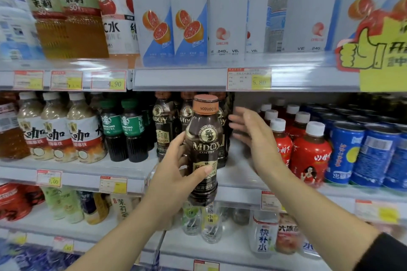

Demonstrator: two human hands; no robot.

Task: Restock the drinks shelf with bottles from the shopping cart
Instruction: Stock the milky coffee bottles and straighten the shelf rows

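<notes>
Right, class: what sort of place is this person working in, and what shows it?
Probably a supermarket drinks aisle: tiered white shelves packed with bottles and blue cans, red-and-yellow paper price tags along the edges, and a yellow thumbs-up promotion sign.

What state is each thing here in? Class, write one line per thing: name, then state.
Coffee bottle: capped, upright, held in front of the shelf.
Left hand: fingers curled round the coffee bottle.
Right hand: open, fingers spread, holding nothing.
Shelved coffee bottles: capped, upright, in a row.
Red bottles: capped, upright on the shelf.
</notes>
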